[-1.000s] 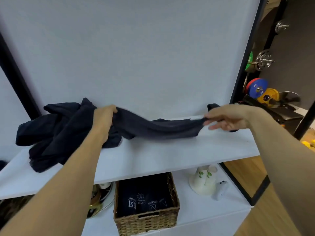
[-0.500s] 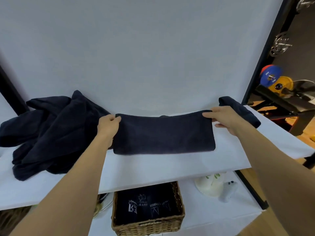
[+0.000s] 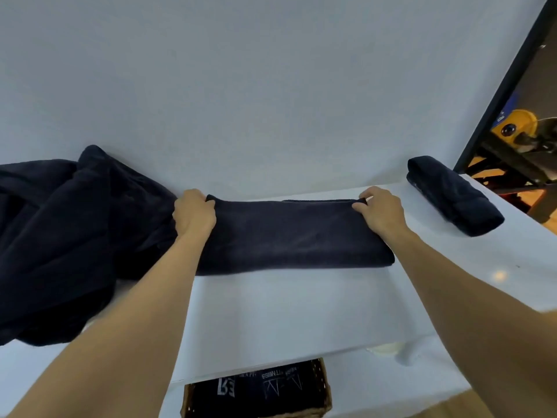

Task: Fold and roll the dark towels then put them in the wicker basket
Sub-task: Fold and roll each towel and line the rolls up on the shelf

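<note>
A dark folded towel (image 3: 289,233) lies flat as a long strip on the white shelf (image 3: 286,315). My left hand (image 3: 194,213) grips its far left corner, and my right hand (image 3: 379,210) pinches its far right corner. A heap of loose dark towels (image 3: 66,236) is piled at the left, touching the strip. One rolled dark towel (image 3: 452,196) lies at the right end of the shelf. The wicker basket (image 3: 324,384), holding dark rolled towels with white print, sits on the level below; only its top part shows.
A white wall (image 3: 271,86) stands right behind the shelf. A black frame post (image 3: 500,89) rises at the right, with gym weights and a yellow disc (image 3: 518,123) beyond it. A white object (image 3: 388,348) peeks out under the shelf's front edge.
The towel went from hanging stretched between my hands to lying folded on the shelf. Both hands stay at its far corners. The view has tilted down and moved closer.
</note>
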